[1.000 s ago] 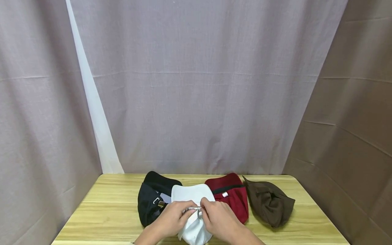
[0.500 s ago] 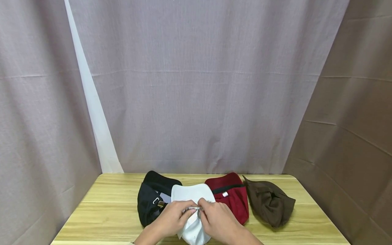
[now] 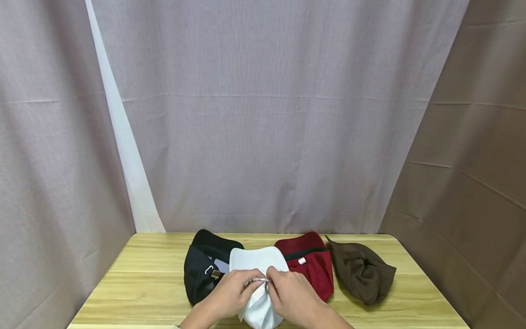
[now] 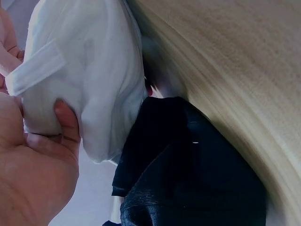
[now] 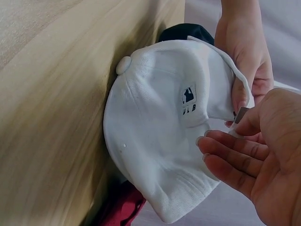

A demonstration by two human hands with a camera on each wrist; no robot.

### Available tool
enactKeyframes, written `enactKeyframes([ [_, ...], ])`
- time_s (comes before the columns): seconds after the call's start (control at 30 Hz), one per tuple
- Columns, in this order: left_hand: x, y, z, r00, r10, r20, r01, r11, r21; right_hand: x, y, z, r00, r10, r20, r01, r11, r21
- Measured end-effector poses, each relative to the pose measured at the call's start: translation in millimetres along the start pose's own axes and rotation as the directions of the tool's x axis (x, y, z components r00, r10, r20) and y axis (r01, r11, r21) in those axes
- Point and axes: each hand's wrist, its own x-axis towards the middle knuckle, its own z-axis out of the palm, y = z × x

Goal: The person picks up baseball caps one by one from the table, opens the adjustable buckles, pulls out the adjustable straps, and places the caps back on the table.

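A white baseball cap point(image 3: 260, 259) lies at the table's near middle, its brim pointing away from me. The right wrist view shows its white crown point(image 5: 155, 113) with a small dark logo and a top button. My left hand point(image 3: 230, 292) grips the cap's back edge beside the adjuster strap point(image 4: 37, 68), one fingertip bent over the fabric. My right hand point(image 3: 293, 294) pinches a small grey metal buckle point(image 5: 241, 114) at the strap between thumb and forefinger, its other fingers loosely bent. Both hands' fingertips nearly meet; how the strap sits in the buckle is hidden.
A black cap point(image 3: 199, 269) lies close on the left, partly behind the white one. On the right are a dark red cap point(image 3: 312, 269) and a crumpled brown hat point(image 3: 363, 274). Grey curtains point(image 3: 267, 137) hang behind the wooden table point(image 3: 135, 278).
My right hand has shifted slightly left, its fingertips closer to the left hand's. The left hand and all the caps stay in place.
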Motion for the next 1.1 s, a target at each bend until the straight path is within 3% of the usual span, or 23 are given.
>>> enactKeyframes([
  [0.5, -1.8, 0.3, 0.3, 0.999, 0.021, -0.025, -0.020, 0.999, 0.050, -1.4, 6.5, 1.7, 0.999, 0.040, -0.007, -0.040, 0.999, 0.000],
  [1.1, -2.5, 0.9, -0.5, 1.000, 0.025, -0.013, -0.025, 1.000, 0.013, -1.3, 2.4, 1.2, 0.999, -0.029, -0.021, 0.029, 1.000, 0.005],
])
